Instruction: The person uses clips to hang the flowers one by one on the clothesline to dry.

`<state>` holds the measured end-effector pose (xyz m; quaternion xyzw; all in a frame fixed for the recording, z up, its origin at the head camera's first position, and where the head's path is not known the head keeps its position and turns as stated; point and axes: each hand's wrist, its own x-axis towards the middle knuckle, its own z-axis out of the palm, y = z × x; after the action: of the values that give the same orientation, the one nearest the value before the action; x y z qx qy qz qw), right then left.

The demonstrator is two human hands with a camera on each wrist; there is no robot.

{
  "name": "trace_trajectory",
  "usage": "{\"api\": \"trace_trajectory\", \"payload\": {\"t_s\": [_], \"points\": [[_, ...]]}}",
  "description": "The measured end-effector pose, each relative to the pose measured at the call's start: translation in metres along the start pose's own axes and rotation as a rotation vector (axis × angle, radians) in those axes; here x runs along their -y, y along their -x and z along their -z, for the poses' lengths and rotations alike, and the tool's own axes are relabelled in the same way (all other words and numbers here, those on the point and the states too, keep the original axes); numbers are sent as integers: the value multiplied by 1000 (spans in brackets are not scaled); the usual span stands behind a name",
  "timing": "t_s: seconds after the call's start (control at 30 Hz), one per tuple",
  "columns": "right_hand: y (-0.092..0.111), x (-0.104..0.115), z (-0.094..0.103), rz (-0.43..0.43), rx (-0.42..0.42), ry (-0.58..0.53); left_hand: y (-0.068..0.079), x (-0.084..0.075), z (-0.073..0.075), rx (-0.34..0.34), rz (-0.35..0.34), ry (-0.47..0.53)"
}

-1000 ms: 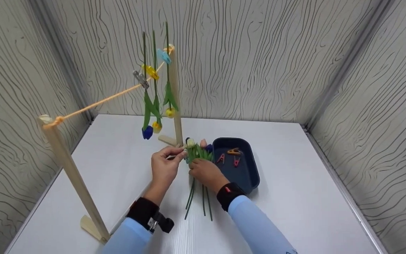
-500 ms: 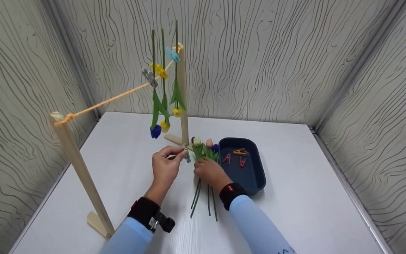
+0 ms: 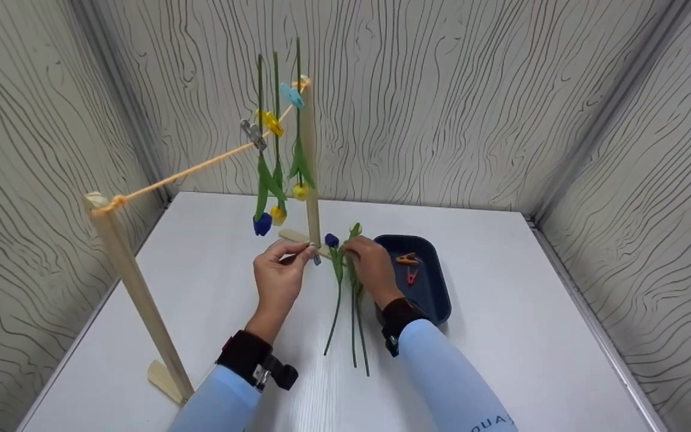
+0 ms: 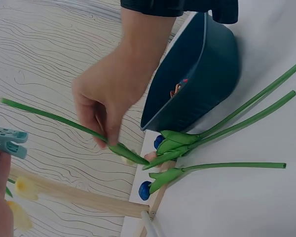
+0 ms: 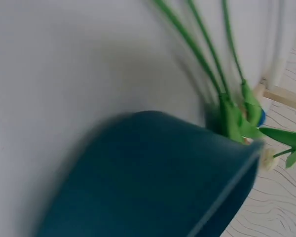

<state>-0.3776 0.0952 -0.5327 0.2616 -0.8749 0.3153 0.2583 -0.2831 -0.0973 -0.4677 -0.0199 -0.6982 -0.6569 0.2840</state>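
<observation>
1. head view: the left hand (image 3: 278, 275) pinches a light blue clip (image 3: 317, 260) between thumb and fingers.
2. the right hand (image 3: 373, 264) pinches the stem of a white tulip (image 3: 355, 228), its flower showing just past the fingers.
3. three more tulips lie near the hands, stems toward the person; the blue tulip (image 3: 332, 240) sits between the hands.
4. the dark tray (image 3: 433, 294) is just right of the right hand; beyond it the white table (image 3: 513, 306) spreads to its far-off right edge.
5. the far post (image 3: 313, 204) stands close beyond the left hand, and the cord (image 3: 195, 168) slants above, bearing three hung tulips.
6. the right hand hides part of its tulip and the tray's left rim.
7. the left wrist view cuts off the left hand; the right wrist view is blurred and crops the tray.
</observation>
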Motion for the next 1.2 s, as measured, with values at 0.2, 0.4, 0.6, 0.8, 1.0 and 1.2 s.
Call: {"api": "trace_trajectory", "payload": {"t_s": [0.2, 0.4, 0.6, 0.8, 1.0, 1.2], "points": [[-20, 8, 14, -158, -164, -131, -8, -13, 0, -3, -41, 21], [-36, 20, 28, -183, -267, -241, -20, -46, 8, -27, -141, 10], [-52, 48, 39, -118, -284, -449, -39, -105, 20, -57, -340, 1], [-73, 93, 45, -43, -279, -566, -64, -178, 28, -130, -490, -67], [-93, 136, 51, -47, -222, -654, -93, -232, 38, -256, -365, -161], [-112, 174, 58, -50, -152, -761, -112, -252, 49, -326, -149, -266]]}}
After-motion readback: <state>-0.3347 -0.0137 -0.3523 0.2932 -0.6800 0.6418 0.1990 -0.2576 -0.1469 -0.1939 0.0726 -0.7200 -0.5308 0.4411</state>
